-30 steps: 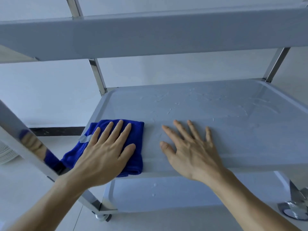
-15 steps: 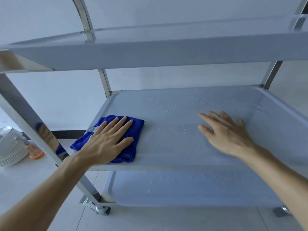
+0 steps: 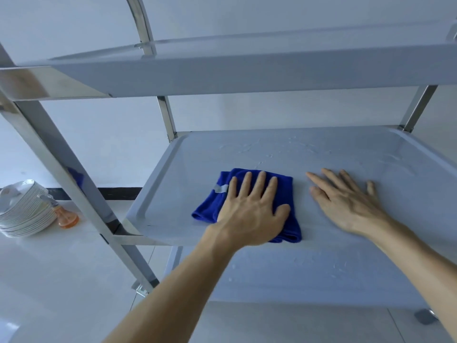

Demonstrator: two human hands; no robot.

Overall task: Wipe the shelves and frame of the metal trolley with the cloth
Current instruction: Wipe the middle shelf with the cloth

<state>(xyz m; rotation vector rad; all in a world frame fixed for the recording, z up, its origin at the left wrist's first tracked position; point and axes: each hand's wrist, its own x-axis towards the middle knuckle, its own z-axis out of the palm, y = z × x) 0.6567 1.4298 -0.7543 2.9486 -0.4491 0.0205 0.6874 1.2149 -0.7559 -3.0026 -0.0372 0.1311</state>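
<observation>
Cloth (image 3: 249, 204) lies flat under the open left hand (image 3: 252, 214); wet shelf (image 3: 371, 149) stretches rightward, past the open right hand (image 3: 346, 204).

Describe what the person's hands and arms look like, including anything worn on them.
Both arms are bare up to the frame edge, with no sleeves in view. The left hand and right hand wear no gloves, and no rings, watch or bracelet show. Fingernails look short and unpainted.

The cloth (image 3: 247, 206) lies on the trolley's middle shelf (image 3: 173, 194), under the left hand (image 3: 249, 214); the right hand (image 3: 346, 206) rests flat just right of it. Stacked plates (image 3: 22, 209) sit left of the trolley.
</observation>
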